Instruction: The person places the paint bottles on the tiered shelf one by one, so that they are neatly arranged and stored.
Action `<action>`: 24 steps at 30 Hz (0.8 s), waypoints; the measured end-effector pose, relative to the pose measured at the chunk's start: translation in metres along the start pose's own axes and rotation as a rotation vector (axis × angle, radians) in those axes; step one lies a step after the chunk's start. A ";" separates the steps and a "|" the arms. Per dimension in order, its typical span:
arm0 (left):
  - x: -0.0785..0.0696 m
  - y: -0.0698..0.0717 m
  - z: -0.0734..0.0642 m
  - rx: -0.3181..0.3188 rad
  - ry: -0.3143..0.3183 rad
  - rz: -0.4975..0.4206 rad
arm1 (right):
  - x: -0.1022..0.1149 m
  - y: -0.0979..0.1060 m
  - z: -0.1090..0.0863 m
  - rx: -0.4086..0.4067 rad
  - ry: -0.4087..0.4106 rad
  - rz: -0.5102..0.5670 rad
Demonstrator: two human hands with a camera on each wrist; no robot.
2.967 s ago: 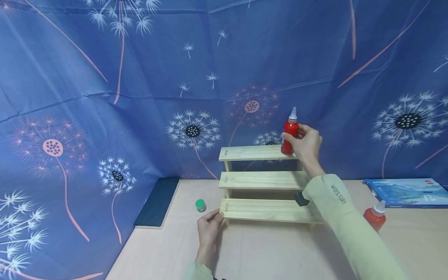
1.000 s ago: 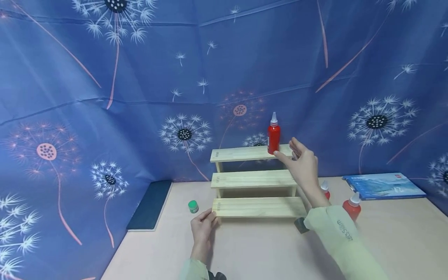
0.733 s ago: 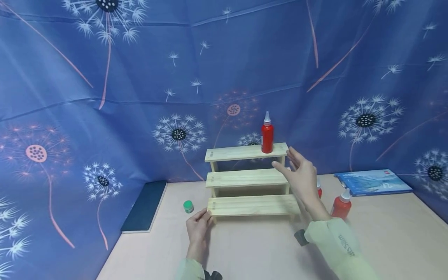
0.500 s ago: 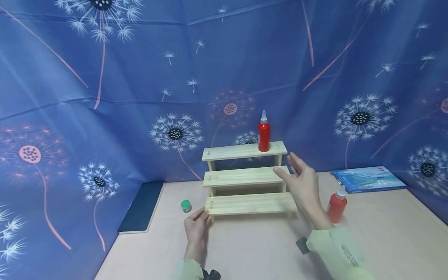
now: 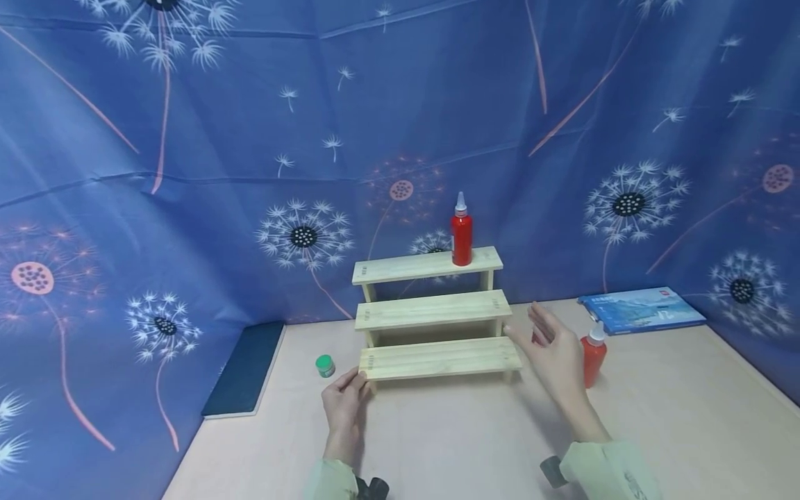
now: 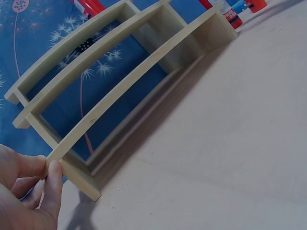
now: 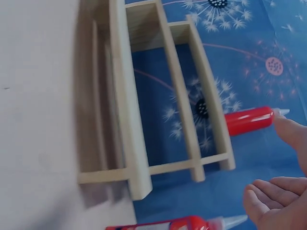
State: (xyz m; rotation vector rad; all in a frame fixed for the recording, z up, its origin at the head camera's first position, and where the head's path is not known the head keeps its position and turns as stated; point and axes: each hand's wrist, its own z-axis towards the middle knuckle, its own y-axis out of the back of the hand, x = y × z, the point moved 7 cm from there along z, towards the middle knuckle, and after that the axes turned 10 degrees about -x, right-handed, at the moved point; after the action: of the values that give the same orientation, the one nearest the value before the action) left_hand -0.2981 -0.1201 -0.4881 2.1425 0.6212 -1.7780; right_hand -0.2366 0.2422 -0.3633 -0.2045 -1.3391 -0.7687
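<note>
A three-tier wooden step shelf [image 5: 437,357] stands on the table. My left hand [image 5: 344,410] pinches the left end of its lowest board between thumb and fingers, as the left wrist view also shows [image 6: 31,187]. Upright on the top board, right of its middle, is a red squeeze bottle [image 5: 462,241] with a clear pointed nozzle. My right hand [image 5: 559,364] hovers right of the shelf, thumb and fingers apart, holding nothing. Behind it, a second red bottle [image 7: 168,225] is mostly hidden in the head view. A third red bottle [image 5: 593,357] stands just right of that hand.
A small green-lidded jar [image 5: 325,365] sits left of the shelf. Farther left lies a dark flat book [image 5: 245,371]. A blue flat box [image 5: 644,310] lies at the back right. Blue dandelion-print cloth [image 5: 400,104] hangs behind the table.
My right hand let go of the red bottle on the top board, then drew back, down and rightward to beside the shelf. My left hand kept its pinch on the lowest board. The head view shifted right.
</note>
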 end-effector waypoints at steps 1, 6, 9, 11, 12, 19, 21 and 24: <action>0.000 0.000 0.000 0.001 0.000 0.003 | -0.004 0.002 -0.001 -0.005 -0.009 -0.010; 0.000 0.000 0.002 0.005 0.005 0.002 | -0.017 0.009 -0.008 -0.017 -0.020 -0.048; -0.001 -0.001 0.003 0.002 0.009 0.002 | -0.026 0.014 -0.012 -0.021 -0.029 -0.050; -0.001 -0.001 0.004 0.003 0.005 0.003 | -0.034 0.017 -0.015 -0.029 -0.052 -0.050; -0.001 -0.001 0.004 0.003 0.005 0.003 | -0.038 0.019 -0.016 -0.030 -0.065 -0.056; 0.001 -0.001 0.003 0.011 0.014 0.016 | -0.065 0.035 -0.023 -0.058 -0.165 -0.075; 0.001 -0.001 0.002 0.011 0.016 0.003 | -0.069 0.041 -0.025 -0.085 -0.174 -0.091; 0.000 0.001 0.001 0.005 0.022 0.001 | -0.074 0.050 -0.026 -0.122 -0.186 -0.123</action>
State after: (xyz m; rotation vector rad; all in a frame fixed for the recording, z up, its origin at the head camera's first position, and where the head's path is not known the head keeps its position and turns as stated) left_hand -0.2990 -0.1213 -0.4886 2.1675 0.6217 -1.7600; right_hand -0.1881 0.2932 -0.4241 -0.2981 -1.4925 -0.9545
